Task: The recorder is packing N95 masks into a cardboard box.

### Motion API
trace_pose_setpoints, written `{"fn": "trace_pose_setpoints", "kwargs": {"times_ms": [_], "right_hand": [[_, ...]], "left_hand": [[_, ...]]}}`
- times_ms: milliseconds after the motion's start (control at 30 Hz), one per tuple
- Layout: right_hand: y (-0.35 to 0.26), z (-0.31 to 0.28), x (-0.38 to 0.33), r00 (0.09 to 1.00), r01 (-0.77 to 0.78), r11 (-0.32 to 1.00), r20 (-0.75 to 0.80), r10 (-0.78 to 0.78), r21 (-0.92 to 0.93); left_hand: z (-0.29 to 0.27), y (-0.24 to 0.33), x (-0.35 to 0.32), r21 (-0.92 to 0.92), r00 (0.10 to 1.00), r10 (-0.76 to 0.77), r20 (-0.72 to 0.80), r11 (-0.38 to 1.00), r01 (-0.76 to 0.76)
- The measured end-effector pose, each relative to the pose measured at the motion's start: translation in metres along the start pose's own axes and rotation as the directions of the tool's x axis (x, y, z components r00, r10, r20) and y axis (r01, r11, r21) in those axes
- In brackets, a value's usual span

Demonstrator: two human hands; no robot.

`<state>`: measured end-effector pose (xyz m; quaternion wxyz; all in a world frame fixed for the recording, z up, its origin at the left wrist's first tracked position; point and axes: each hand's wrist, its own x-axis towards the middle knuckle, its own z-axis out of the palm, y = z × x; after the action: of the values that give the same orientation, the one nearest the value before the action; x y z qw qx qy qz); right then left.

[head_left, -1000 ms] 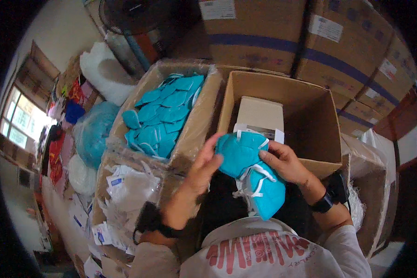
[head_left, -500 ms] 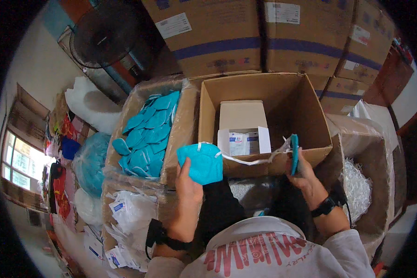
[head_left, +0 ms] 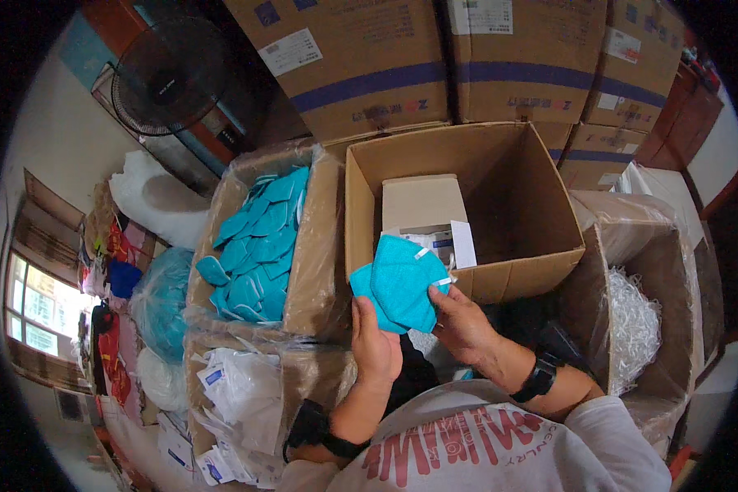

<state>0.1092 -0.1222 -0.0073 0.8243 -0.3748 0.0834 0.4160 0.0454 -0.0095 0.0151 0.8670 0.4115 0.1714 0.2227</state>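
In front of my chest, two teal folded face masks overlap. My left hand [head_left: 375, 348] is closed on the lower-left face mask [head_left: 363, 285], mostly covered by the other. My right hand [head_left: 465, 328] pinches the front face mask [head_left: 403, 275] at its right edge, where white strap ends show. Just beyond them stands a large open carton [head_left: 517, 275]. Inside it sits a smaller open box [head_left: 422, 199] holding white packets, partly hidden by the masks.
To the left, a plastic-lined carton [head_left: 320, 246] holds many teal masks [head_left: 266, 242]. Nearer me lie white packets [head_left: 234, 385] in another carton. A carton at right holds white strips [head_left: 631, 328]. Sealed cartons [head_left: 369, 57] are stacked behind; a fan [head_left: 168, 78] stands far left.
My right hand has moved left with its mask, laying it over the one in my left hand. The strap stretched between the hands has gone slack. The view has shifted slightly.
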Motion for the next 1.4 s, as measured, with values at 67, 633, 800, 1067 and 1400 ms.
{"fn": "trace_pose_setpoints", "kwargs": {"times_ms": [67, 633, 800, 1067, 1400], "right_hand": [[0.000, 0.011, -0.007, 1.000, 0.008, 0.998, -0.015, -0.009, -0.065], [0.010, -0.037, -0.007, 0.931, 0.328, 0.803, 0.316, -0.184, -0.498], [0.007, -0.042, -0.009, 0.931, 0.337, 0.700, 0.333, -0.149, -0.629], [-0.063, 0.008, -0.025, 0.410, 0.856, -0.143, 0.821, -0.398, -0.496], [-0.022, -0.001, -0.011, 0.737, 0.650, -0.070, 0.650, -0.183, -0.757]], "left_hand": [[-0.001, 0.000, -0.002, -0.042, 0.999, -0.024, -0.040, 0.999, 0.022], [-0.026, 0.002, -0.009, 0.289, 0.989, -0.141, 0.045, 0.949, 0.123], [-0.028, -0.003, -0.009, 0.356, 0.994, -0.109, 0.023, 0.930, 0.094], [-0.022, 0.034, -0.006, 0.743, 0.934, -0.301, 0.194, 0.667, 0.060], [-0.020, 0.047, 0.006, 0.904, 0.941, -0.179, 0.286, 0.377, -0.203]]}}
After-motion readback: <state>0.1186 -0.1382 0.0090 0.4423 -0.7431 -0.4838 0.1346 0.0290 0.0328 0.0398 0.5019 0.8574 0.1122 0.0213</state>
